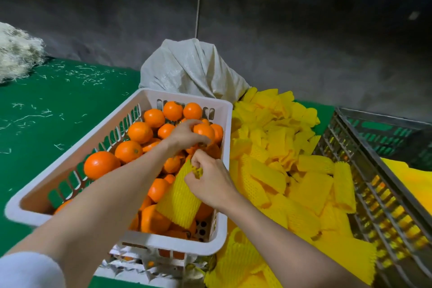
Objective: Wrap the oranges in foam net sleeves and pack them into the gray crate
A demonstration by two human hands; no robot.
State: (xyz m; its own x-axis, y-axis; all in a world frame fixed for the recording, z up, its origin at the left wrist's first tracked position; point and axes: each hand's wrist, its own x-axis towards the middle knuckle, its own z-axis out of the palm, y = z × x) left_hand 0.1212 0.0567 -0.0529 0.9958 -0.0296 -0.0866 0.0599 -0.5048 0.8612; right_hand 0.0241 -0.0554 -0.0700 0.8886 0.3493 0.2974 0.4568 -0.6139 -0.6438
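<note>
One orange (206, 129) in left hand (184, 134) | foam sleeve (180, 196) pinched in right hand (210, 180)

No legible text or numbers on white slotted plastic crate (187, 98), gray plastic lattice crate (374, 194) (3 o'clock), or white woven sack (191, 68).

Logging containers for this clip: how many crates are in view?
2: the white slotted plastic crate of loose oranges at centre, and the gray slatted plastic crate at the right edge. A white structure beneath the first may be a hidden third.

Fruit packing shed, concrete floor (304, 42), green mat (58, 100), woven sack (187, 68)
</note>
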